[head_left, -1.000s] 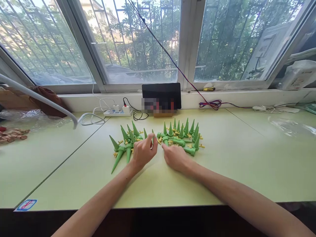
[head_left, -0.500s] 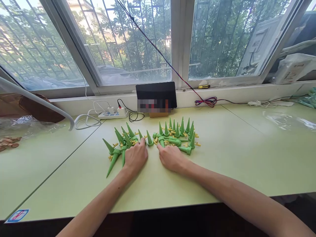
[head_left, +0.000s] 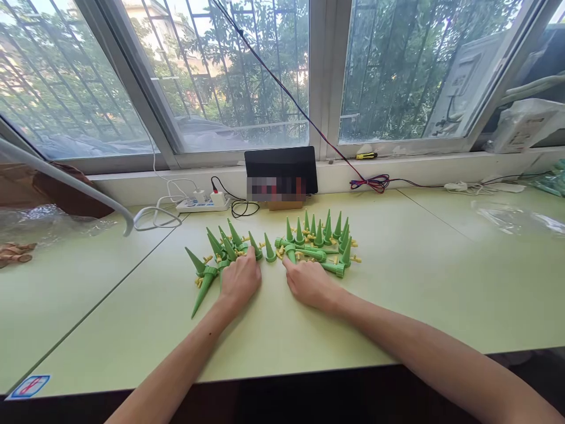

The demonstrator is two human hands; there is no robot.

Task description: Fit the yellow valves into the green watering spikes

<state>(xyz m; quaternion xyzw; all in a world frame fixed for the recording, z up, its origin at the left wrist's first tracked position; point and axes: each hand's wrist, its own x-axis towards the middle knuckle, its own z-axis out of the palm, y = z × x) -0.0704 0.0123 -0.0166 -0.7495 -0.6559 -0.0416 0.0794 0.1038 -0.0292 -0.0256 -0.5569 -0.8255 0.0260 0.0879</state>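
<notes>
Green plant watering spikes with small yellow valves are gathered in two groups on the table. My left hand (head_left: 241, 277) is closed at the right side of the left group, its index fingertip against the base of an upright spike (head_left: 253, 240). What its curled fingers hold, if anything, is hidden. My right hand (head_left: 312, 284) is closed over the lower part of a green watering spike (head_left: 290, 253) lying at the front of the right group. Between the hands stands a lone upright spike (head_left: 269, 247). More spikes lie flat (head_left: 313, 254) just beyond my right hand.
A dark tablet (head_left: 281, 168) leans at the back by the window. Left of it are a power strip (head_left: 200, 203) and cables. A bundled red-blue wire (head_left: 369, 182) and a yellow cutter (head_left: 366, 155) are behind right. Plastic wrap (head_left: 498, 215) lies far right; brown pieces (head_left: 16, 253) lie far left.
My left hand has drawn slightly back and left, so more of the spike's base at its fingertip shows. My right hand stays at its spike. The whole view has shifted a little.
</notes>
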